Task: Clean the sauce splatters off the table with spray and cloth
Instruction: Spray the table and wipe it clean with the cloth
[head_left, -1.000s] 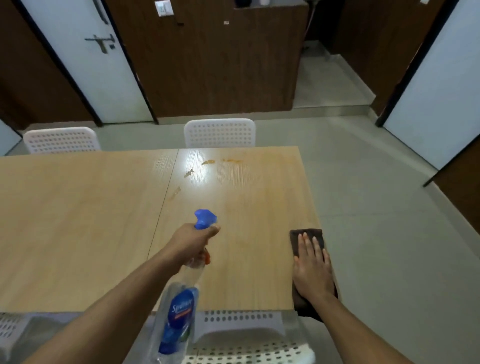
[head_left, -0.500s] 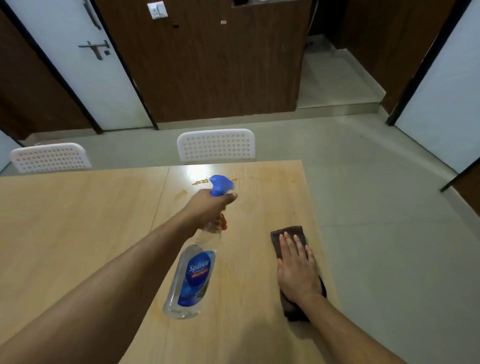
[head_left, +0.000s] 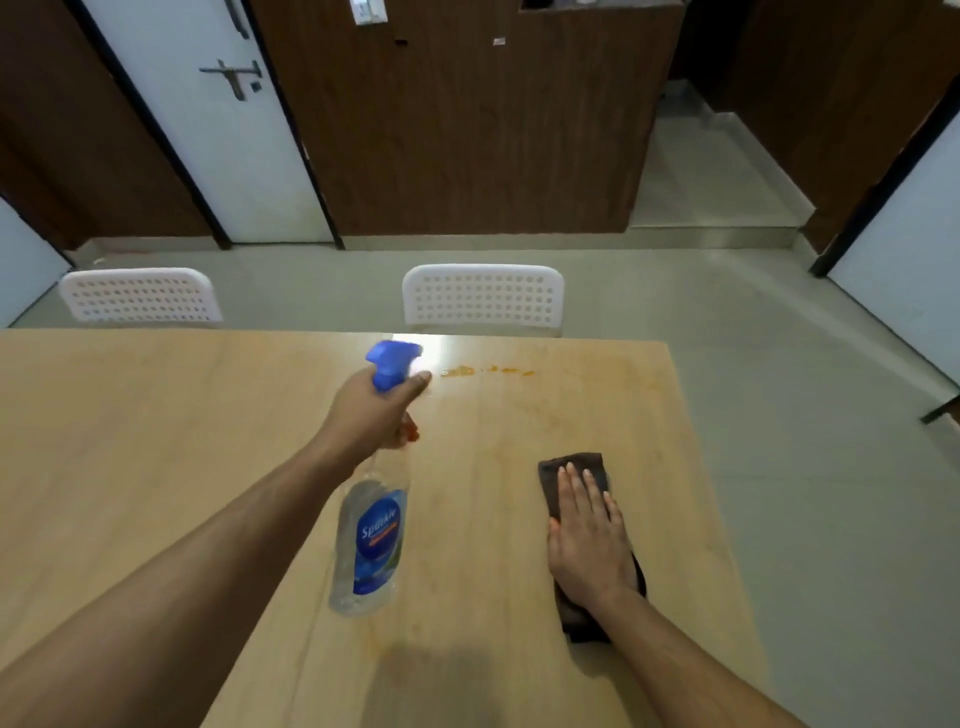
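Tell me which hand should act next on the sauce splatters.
Left. The left hand already grips the spray bottle, nozzle aimed toward the sauce splatters. The right hand lies flat on the cloth, farther back.

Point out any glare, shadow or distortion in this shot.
Head view: bright glare on the table near the spray bottle nozzle, beside the sauce splatters; a soft shadow at the near edge; wide-angle lens bends the doors and walls outward.

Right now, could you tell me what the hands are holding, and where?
Left hand grips the spray bottle at its neck; right hand presses flat on the cloth.
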